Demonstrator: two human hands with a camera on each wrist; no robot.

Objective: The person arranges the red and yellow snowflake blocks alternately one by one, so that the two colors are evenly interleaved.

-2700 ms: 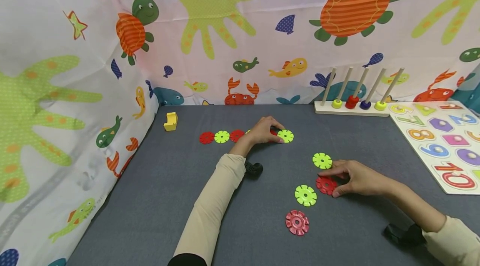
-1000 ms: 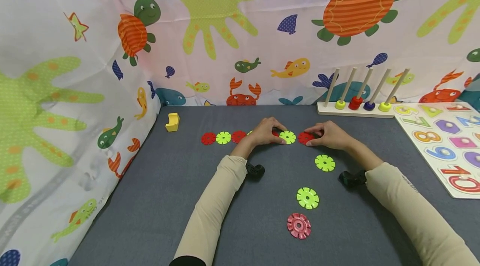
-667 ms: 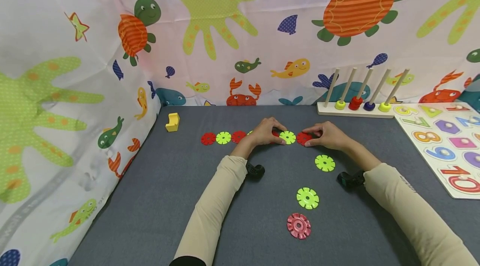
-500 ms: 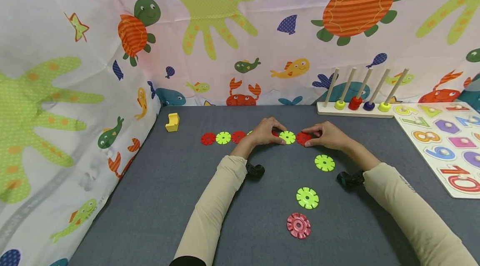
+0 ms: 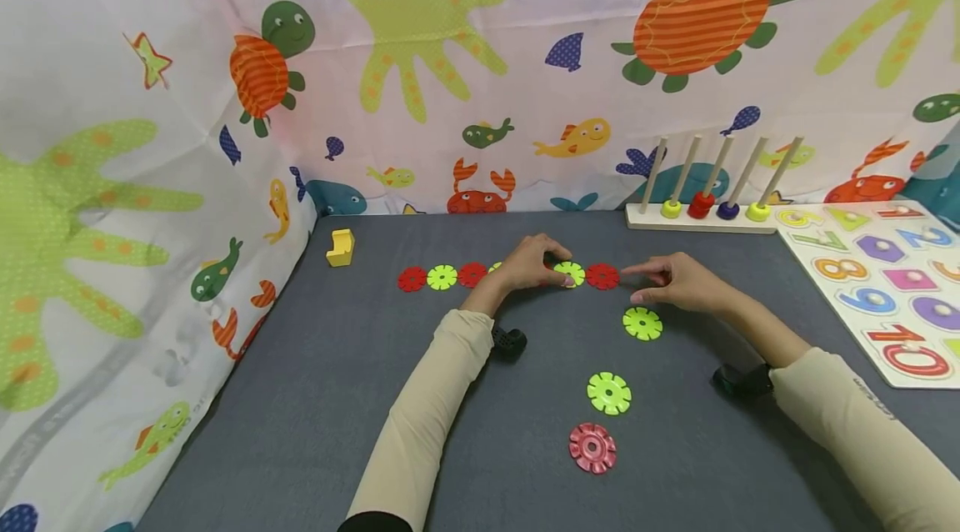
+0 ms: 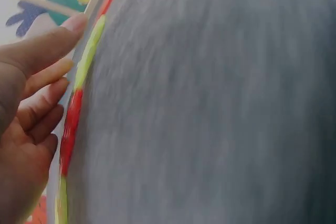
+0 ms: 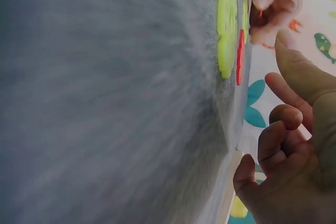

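Observation:
Red and yellow-green notched plastic discs lie flat in an alternating row. My left hand (image 5: 525, 263) covers the row's middle, thumb and index finger at the rim of a yellow-green disc (image 5: 572, 272). Right of that, a red disc (image 5: 602, 276) ends the row, its edge against the yellow-green one. My right hand (image 5: 678, 280) hovers just right of the red disc, holding nothing, index finger pointing at it; thumb and index are apart in the right wrist view. Below this hand lies a loose yellow-green disc (image 5: 642, 323). Another yellow-green disc (image 5: 609, 393) and a dark-red disc (image 5: 592, 448) lie nearer me.
A wooden peg stand (image 5: 701, 219) with coloured rings stands at the back right, beside a number-and-shape puzzle board (image 5: 892, 290). A small yellow block (image 5: 341, 248) sits at the back left. A patterned cloth (image 5: 442, 148) hangs behind the grey table (image 5: 300, 399).
My right hand took the red disc from the loose group, set it at the row's right end and slid it left, then let go and drew back right. My left hand stayed put.

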